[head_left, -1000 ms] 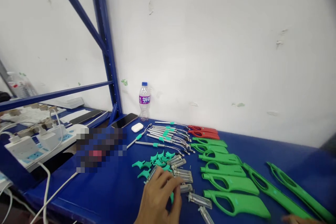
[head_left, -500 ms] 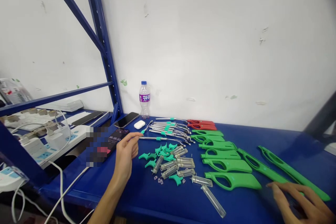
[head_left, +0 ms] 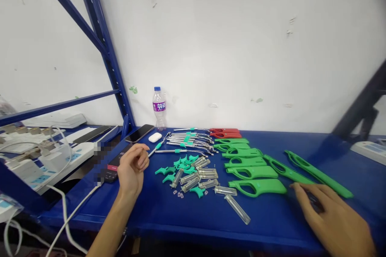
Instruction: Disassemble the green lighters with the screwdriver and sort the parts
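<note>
My left hand [head_left: 132, 168] is curled closed at the left, over part of the dark phone [head_left: 113, 168]. Near its fingertips lies a metal rod with a teal clip [head_left: 159, 145]; nothing shows in the fingers. At the lower right, my right hand [head_left: 334, 213] has its thumb and index finger pressed together beside the tip of a green lighter shell [head_left: 265, 186]. A dark shape [head_left: 315, 202] shows inside its grip, too unclear to name. More rods [head_left: 188, 140], teal triggers [head_left: 181, 164] and clear fluid tubes [head_left: 208, 174] lie between the hands.
A bottle [head_left: 159, 108], a white case [head_left: 155, 137] and another phone [head_left: 140, 133] stand or lie at the back left. Red shells [head_left: 224, 133] are behind the green ones. Power strips [head_left: 78, 154] and white cables [head_left: 72, 213] fill the left, beside the blue frame post [head_left: 105, 48].
My left hand has drawn back from the teal-clipped rod, its fingers more curled. My right hand is farther into view, with the dark shape now visible. The view has shifted slightly right.
</note>
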`<state>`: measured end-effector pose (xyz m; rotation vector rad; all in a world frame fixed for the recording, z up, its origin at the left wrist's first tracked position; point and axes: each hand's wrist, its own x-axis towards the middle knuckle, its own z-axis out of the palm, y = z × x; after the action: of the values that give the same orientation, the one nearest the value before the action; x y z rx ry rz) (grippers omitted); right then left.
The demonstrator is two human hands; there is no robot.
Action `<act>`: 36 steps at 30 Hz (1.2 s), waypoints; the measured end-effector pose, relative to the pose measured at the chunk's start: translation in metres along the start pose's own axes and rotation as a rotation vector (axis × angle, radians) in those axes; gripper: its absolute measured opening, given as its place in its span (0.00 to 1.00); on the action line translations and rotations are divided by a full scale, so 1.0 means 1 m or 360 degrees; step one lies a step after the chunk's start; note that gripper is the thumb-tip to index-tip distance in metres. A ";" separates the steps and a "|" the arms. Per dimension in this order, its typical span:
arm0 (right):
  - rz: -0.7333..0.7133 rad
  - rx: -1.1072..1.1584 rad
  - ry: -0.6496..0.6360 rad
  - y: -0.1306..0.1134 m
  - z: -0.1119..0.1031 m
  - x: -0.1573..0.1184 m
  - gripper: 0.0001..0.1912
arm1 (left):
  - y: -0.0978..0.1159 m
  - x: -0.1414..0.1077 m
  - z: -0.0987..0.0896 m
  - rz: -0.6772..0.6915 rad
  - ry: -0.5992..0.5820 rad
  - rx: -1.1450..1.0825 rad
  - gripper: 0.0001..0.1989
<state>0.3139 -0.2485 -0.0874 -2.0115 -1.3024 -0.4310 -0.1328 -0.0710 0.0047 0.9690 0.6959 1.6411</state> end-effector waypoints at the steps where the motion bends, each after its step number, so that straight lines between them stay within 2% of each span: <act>1: 0.0026 -0.0001 -0.0043 -0.006 -0.004 0.000 0.26 | 0.001 -0.001 0.003 -0.0004 -0.0001 -0.0044 0.13; 5: 0.0059 0.0007 -0.0075 -0.020 -0.011 0.002 0.25 | 0.006 -0.003 0.010 -0.0119 -0.0026 -0.0211 0.07; 8: 0.0082 0.0024 -0.0073 -0.021 -0.010 0.003 0.25 | 0.013 -0.002 0.007 -0.0243 -0.0036 -0.0357 0.04; 15: 0.0075 0.0046 -0.0107 -0.027 -0.014 0.002 0.22 | 0.020 0.009 -0.012 -0.0452 0.0078 -0.0614 0.11; 22: -0.0021 0.0074 -0.0040 -0.030 -0.015 0.003 0.19 | 0.013 0.017 -0.022 -0.0406 0.0319 -0.0733 0.13; 27: -0.0041 0.0162 0.0038 -0.026 -0.015 0.000 0.22 | 0.012 0.018 -0.022 -0.0457 0.0342 -0.0799 0.14; 31: -0.0018 0.0197 -0.0030 -0.024 -0.012 -0.001 0.21 | 0.013 0.017 -0.021 -0.0489 0.0365 -0.0827 0.14; 36: 0.0030 0.0175 -0.0116 -0.023 -0.007 0.002 0.21 | 0.010 0.022 -0.024 -0.0502 0.0562 -0.0833 0.12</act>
<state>0.2946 -0.2458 -0.0729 -1.9616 -1.3210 -0.2737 -0.1611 -0.0515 0.0060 0.1847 0.5694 1.6048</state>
